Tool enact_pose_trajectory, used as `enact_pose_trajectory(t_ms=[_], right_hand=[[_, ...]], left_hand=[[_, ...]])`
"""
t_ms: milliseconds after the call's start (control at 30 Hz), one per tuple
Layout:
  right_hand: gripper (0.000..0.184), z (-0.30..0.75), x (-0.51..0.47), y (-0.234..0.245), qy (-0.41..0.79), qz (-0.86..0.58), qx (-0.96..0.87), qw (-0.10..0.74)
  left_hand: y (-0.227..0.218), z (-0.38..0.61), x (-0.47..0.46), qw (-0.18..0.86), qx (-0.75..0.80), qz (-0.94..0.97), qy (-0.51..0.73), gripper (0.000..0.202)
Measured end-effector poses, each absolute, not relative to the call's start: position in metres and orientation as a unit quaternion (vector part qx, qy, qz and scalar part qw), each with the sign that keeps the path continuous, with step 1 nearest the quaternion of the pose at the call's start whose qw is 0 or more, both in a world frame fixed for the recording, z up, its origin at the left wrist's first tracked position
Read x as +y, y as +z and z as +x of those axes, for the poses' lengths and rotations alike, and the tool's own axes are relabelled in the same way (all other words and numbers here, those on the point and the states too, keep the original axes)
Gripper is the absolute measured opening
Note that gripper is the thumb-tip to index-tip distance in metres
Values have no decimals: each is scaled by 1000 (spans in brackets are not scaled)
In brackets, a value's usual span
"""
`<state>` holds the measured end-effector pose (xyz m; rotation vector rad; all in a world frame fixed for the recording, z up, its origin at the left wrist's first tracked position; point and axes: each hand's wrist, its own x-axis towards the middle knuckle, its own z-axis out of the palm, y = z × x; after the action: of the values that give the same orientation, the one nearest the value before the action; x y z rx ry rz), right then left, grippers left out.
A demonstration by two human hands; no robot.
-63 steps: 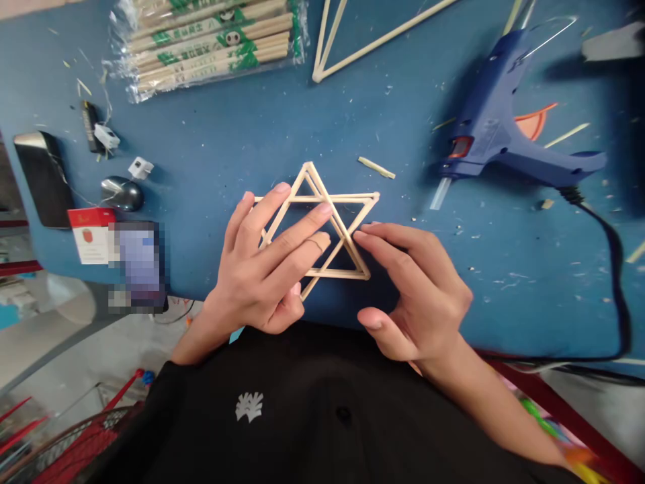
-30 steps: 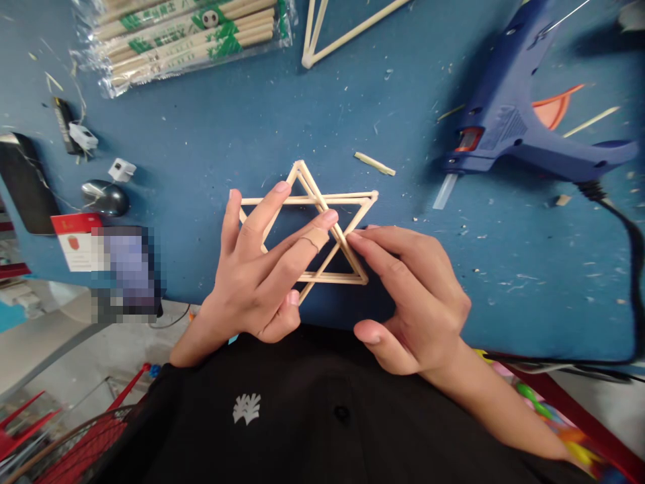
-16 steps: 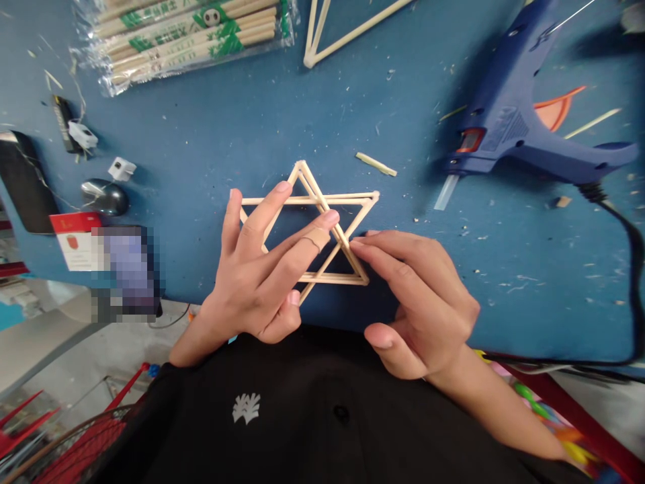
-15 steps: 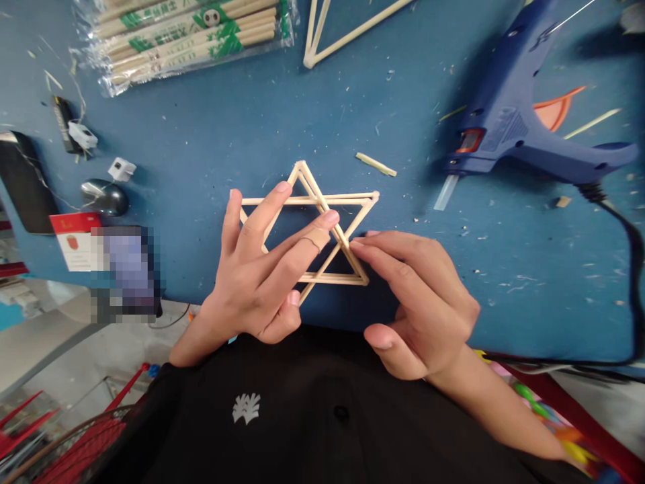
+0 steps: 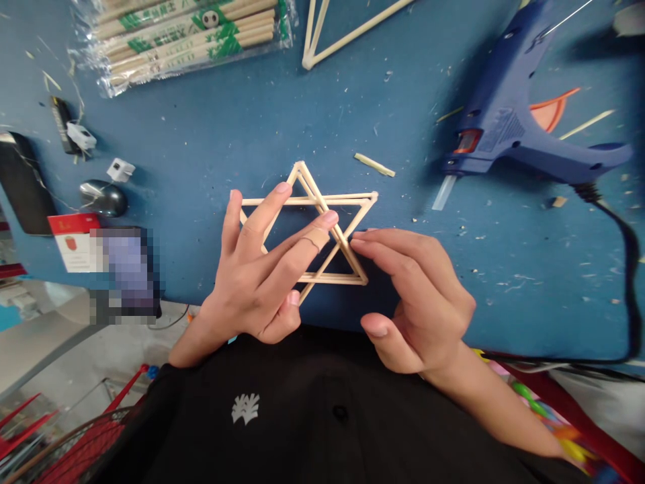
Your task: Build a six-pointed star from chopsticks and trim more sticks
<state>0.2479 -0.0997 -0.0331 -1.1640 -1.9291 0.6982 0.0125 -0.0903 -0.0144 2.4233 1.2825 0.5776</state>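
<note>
A six-pointed star of thin wooden sticks (image 5: 347, 199) lies flat on the blue table (image 5: 282, 128), near its front edge. My left hand (image 5: 262, 269) rests on the star's left half with fingers spread and pressing the sticks down; a tan plaster wraps one finger. My right hand (image 5: 413, 289) lies at the star's right side, its fingers stretched together and touching a slanting stick near the crossing, thumb apart below. Neither hand grips anything. The star's lower left part is hidden under my left hand.
A blue glue gun (image 5: 514, 128) with a black cord (image 5: 627, 269) lies to the right. A pack of chopsticks (image 5: 191, 33) and a stick triangle (image 5: 322, 40) sit at the back. A stick offcut (image 5: 373, 165), a mouse (image 5: 103, 196), a red-and-white box (image 5: 75, 238) and small clips lie around.
My left hand stays pressed on the star. My right hand's fingers shifted slightly along the right slanting stick and the thumb curled in a little. The star has not moved.
</note>
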Motion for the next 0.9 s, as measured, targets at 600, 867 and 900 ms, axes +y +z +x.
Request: enact_pose_trajectory(t_ms=[600,867,900], right_hand=[[49,248,-99,-31,282,-449,-762,371],[42,248,-99,-32,276,-458,-764,360],[38,247,-99,-32,271,-462,-764,361]], left_hand=[[-18,9,-90,217,456,838,208,57],[-16,9,-87,259,477,808,228,62],[-16,9,-87,263,477,806,232,61]])
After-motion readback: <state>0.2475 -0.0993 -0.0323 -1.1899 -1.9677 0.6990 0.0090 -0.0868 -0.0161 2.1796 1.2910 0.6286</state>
